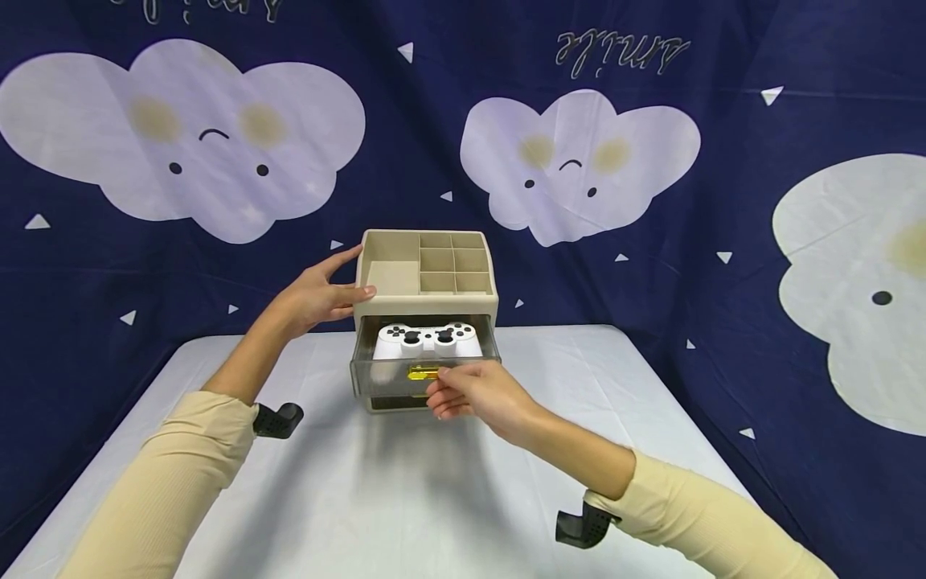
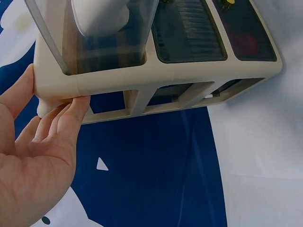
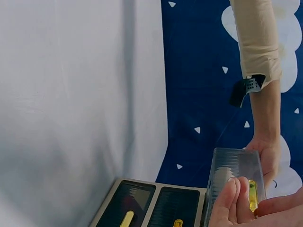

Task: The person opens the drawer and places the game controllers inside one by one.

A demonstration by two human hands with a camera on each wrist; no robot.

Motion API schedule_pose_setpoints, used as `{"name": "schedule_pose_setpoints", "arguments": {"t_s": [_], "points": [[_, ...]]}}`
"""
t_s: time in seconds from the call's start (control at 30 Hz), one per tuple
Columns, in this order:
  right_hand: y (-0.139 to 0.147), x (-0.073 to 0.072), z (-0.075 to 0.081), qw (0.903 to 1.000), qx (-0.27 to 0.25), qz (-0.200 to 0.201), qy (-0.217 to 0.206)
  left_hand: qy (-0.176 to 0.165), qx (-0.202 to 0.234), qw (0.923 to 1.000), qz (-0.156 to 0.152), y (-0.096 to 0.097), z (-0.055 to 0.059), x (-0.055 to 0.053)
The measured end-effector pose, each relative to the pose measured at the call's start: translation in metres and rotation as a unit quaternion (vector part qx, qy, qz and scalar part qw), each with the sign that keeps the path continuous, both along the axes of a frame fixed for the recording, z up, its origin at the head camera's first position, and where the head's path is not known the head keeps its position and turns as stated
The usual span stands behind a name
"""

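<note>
A cream desktop drawer organizer (image 1: 427, 305) stands at the far part of the table. Its smoky see-through top drawer (image 1: 387, 378) is pulled out, and a white game controller (image 1: 428, 346) lies inside. My left hand (image 1: 318, 296) grips the organizer's upper left side, thumb at the top front corner, the other fingers along the side frame. At the drawer front, my right hand (image 1: 481, 392) pinches the yellow drawer handle (image 1: 422, 372) between thumb and fingers. Two lower drawers show in the left wrist view, the middle one (image 2: 189, 30) and the bottom one (image 2: 248, 30), both pushed in.
Open compartments (image 1: 454, 271) divide the organizer's top. A white cloth covers the table (image 1: 362, 498). Close behind hangs a dark blue curtain (image 1: 412, 161) with white clouds and triangles. A black wrist mount (image 1: 278, 420) sits on the left sleeve, another (image 1: 582, 527) on the right.
</note>
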State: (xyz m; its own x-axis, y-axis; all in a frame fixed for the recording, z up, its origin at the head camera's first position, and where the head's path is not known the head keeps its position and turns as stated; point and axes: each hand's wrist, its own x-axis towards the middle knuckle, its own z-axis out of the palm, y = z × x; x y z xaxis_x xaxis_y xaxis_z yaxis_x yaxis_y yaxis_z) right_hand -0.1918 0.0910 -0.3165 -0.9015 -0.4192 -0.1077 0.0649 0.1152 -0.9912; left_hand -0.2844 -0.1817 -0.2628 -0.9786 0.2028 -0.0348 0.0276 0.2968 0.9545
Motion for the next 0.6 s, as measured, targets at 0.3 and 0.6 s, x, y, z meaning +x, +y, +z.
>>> {"name": "schedule_pose_setpoints", "arguments": {"t_s": [0.3,0.6], "points": [[-0.005,-0.011,0.0,0.9998,-0.01,-0.018,0.003,-0.001,-0.004,1.0,0.009,0.001,0.0,0.0],[-0.01,-0.024,-0.001,0.9989,-0.022,-0.042,-0.003,-0.006,-0.003,0.9999,0.01,0.001,0.0,0.0]]}}
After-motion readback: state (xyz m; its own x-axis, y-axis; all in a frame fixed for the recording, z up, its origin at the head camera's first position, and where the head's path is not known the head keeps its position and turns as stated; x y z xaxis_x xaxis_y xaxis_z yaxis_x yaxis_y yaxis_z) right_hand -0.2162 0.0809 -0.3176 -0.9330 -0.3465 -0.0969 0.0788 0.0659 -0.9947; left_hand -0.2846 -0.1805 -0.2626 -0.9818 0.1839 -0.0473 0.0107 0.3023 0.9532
